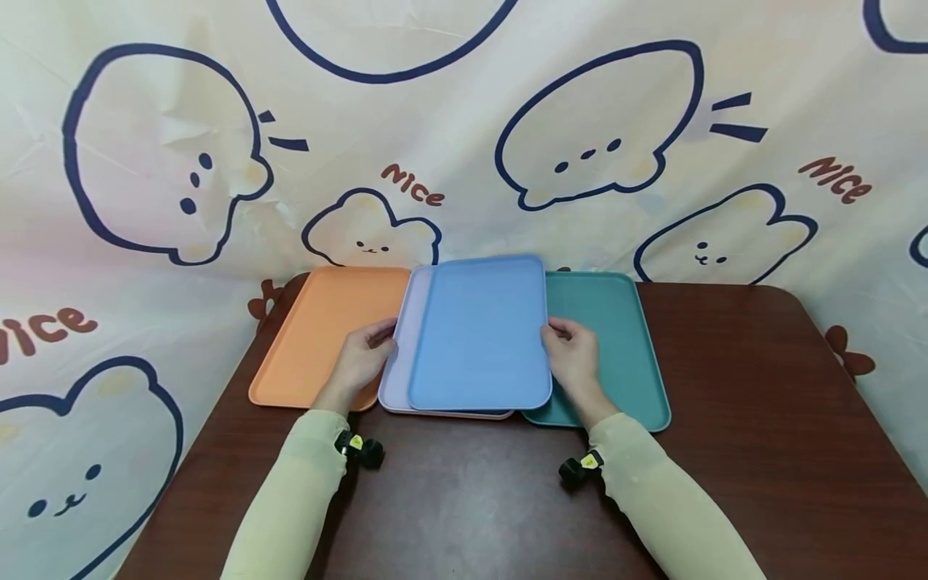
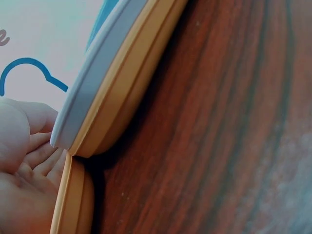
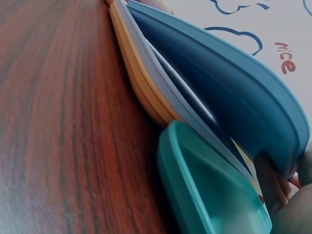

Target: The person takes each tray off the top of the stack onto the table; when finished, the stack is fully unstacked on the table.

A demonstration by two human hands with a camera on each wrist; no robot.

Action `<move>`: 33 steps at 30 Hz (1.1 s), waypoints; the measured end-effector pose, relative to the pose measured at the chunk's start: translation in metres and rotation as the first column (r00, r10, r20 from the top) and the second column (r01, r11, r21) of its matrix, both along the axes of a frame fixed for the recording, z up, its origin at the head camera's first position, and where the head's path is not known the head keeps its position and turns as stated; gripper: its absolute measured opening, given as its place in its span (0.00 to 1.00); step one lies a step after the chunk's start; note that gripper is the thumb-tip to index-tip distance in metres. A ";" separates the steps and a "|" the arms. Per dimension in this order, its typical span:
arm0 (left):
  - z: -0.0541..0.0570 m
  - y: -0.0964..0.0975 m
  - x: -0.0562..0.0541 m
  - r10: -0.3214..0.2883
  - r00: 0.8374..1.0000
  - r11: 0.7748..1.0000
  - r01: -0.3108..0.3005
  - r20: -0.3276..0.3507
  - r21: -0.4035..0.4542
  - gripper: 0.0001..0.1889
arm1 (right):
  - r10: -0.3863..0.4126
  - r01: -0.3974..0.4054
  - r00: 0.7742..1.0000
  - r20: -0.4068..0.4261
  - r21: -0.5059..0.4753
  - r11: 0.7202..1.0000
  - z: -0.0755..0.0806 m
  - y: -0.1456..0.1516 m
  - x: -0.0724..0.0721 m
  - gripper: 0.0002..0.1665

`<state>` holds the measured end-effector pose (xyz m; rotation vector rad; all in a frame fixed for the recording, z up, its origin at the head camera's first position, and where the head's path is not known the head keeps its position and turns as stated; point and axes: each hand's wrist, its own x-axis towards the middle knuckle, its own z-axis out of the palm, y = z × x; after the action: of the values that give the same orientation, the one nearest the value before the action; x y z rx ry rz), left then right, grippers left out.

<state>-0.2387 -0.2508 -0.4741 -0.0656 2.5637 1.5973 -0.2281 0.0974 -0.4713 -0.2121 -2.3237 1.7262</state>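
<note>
A blue tray [image 1: 482, 338] lies tilted over a lavender tray [image 1: 402, 362], its right side raised. My right hand [image 1: 574, 354] pinches the blue tray's right edge, fingers beneath the rim in the right wrist view. My left hand [image 1: 360, 358] is at the lavender tray's left rim, seeming to pinch it; the left wrist view shows fingers [image 2: 41, 156] reaching behind and under that rim. Beneath the lavender tray sits an orange tray [image 2: 117, 97], mostly hidden. Another orange tray [image 1: 312, 346] lies under my left hand, and a green tray [image 1: 616, 338] under my right.
The trays stand toward the back of a dark brown wooden table [image 1: 464, 499]. Behind it hangs a pale cloth [image 1: 464, 121] with cartoon outlines. Both wrists wear small black cameras, one on the left [image 1: 362, 451] and one on the right [image 1: 577, 470].
</note>
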 end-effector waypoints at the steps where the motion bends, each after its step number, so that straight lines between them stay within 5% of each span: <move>1: 0.000 0.000 0.000 0.002 1.000 1.000 -0.002 0.004 0.005 0.28 | 0.000 0.000 1.000 0.001 -0.003 1.000 0.000 0.002 0.000 0.18; 13: 0.001 0.002 0.000 0.025 0.999 1.000 -0.025 0.023 -0.005 0.27 | -0.044 0.045 0.999 0.015 -0.015 0.999 0.007 0.039 0.002 0.18; 23: 0.000 0.002 0.000 0.020 1.000 1.000 -0.020 -0.004 -0.009 0.27 | -0.033 0.026 0.994 0.105 0.074 0.997 0.019 0.093 0.019 0.23; 33: -0.001 0.002 -0.001 0.029 0.999 1.000 -0.028 0.020 -0.011 0.27 | -0.080 0.065 0.984 0.162 0.095 0.993 0.015 0.143 0.031 0.26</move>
<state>-0.2394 -0.2491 -0.4754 -0.1193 2.5675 1.5840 -0.1976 0.2408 -0.4561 -0.4343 -2.4697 1.6224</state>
